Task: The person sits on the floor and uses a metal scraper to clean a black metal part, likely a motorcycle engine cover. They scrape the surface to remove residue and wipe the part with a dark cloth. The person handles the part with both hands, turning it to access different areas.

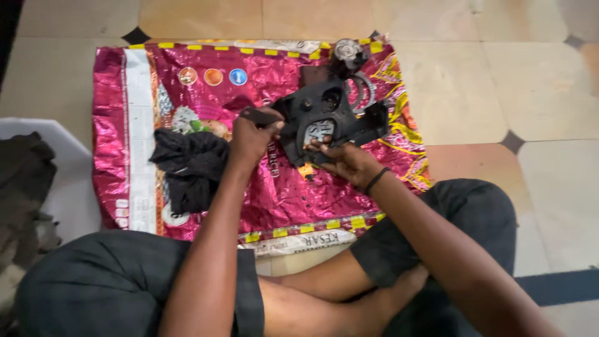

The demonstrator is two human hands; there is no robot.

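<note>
Looks like an informal floor-level repair spot, home or small workshop: beige tiled floor (486, 81), pink woven sack (281, 193) spread as a work mat, black machine part (324, 118), greasy black rag (190, 165).

Single view only: camera worn on the seated person's head, looking steeply down and forward over crossed legs to the tiled floor (536, 81). Close range; forearms enter from the bottom edge and the pink foil sack (125, 125) spread on the floor fills mid-frame. No second view to compare overlap.
</note>
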